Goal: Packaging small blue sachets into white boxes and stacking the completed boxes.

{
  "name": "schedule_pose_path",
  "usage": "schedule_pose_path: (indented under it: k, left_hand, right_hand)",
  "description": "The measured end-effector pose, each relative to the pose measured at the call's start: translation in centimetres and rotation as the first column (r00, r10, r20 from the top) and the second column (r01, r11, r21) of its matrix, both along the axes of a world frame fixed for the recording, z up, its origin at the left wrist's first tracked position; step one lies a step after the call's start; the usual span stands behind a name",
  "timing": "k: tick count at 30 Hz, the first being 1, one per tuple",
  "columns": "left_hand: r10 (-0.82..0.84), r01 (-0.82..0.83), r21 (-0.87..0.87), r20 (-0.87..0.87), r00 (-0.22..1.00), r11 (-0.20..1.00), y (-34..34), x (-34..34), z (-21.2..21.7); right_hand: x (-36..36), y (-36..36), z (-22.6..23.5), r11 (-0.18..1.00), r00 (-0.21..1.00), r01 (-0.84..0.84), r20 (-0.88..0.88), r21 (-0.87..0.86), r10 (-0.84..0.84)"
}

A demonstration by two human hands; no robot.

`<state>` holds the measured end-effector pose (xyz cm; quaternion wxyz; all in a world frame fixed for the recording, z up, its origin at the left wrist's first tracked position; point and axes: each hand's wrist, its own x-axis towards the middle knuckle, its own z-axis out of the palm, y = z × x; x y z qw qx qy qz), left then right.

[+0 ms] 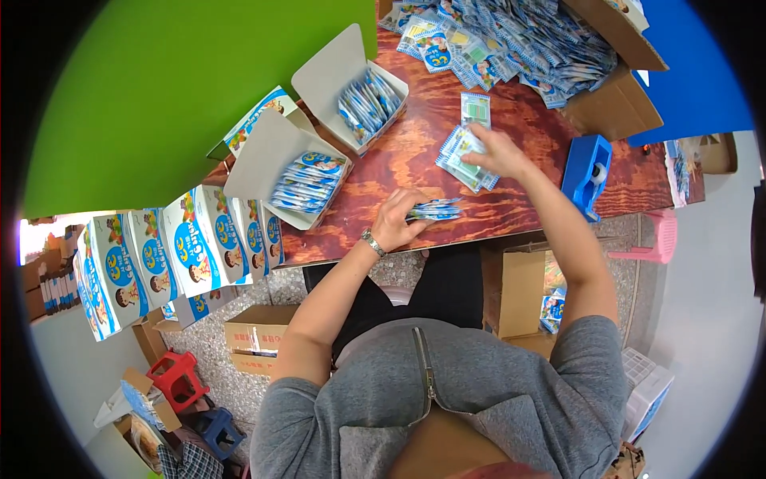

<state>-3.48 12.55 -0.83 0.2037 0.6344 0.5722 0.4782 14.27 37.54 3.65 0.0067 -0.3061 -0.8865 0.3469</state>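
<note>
My left hand (396,221) is closed round a small stack of blue-and-white plastic sachets (437,210) standing on edge near the table's front edge. My right hand (498,153) reaches over a few overlapping sachets (463,164) farther back, its thumb and fingers closing on the upper one. Just beyond those lies a single sachet (475,108) with a green block showing through it. Two white cartons with raised lids stand to the left; upright sachets (369,104) fill part of the far one, and a row of sachets (306,184) fills the near one.
A large heap of sachets (511,44) spills from a brown cardboard box (614,108) at the back right. A blue tape dispenser (586,177) sits at the right. Several printed cartons (191,247) line the left edge. Below are a cardboard box (257,331) and a red stool (177,379).
</note>
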Motion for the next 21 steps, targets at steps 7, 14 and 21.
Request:
schedule_pose_path:
  k: [7,14,21]
  left_hand:
    - [0.025,-0.025,0.051,-0.013,1.000,0.998,-0.4,0.2,-0.4]
    - [-0.039,0.040,-0.021,0.010,0.999,0.999,-0.4,-0.3,-0.6]
    - [0.127,-0.116,0.106,-0.107,0.986,0.988,-0.6,-0.4,-1.1]
  right_hand:
    - [-1.4,-4.5,-0.8,0.890,0.981,0.020,0.164,0.455,-0.106]
    - [-3.3,-7.6,2.7,0.964,0.920,0.028,0.369,0.266,-0.129]
    - [-4.4,-9.8,3.6,0.942,0.963,-0.251,0.151,0.222,0.221]
